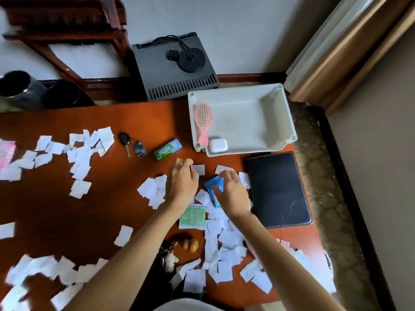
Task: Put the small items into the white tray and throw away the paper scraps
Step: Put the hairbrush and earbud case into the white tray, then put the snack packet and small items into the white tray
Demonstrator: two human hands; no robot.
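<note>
The white tray [287, 122] sits at the table's far right and holds a pink hairbrush [203, 122] and a white earbud case [217, 145]. White paper scraps [83, 151] are scattered over the brown table. My left hand [180, 182] rests fingers down on scraps just left of a blue packet [213, 187]. My right hand [231, 191] grips that blue packet at its right side. A green gum pack [167, 149], a car key with fob [131, 143], a green-and-white sachet [193, 216] and a keychain with charms [179, 248] lie loose on the table.
A black leather folder [278, 189] lies right of my hands, below the tray. A dark grey box with a round black base [177, 68] stands behind the table. Dark cups [20, 88] sit at the far left. A pink item [6, 153] shows at the left edge.
</note>
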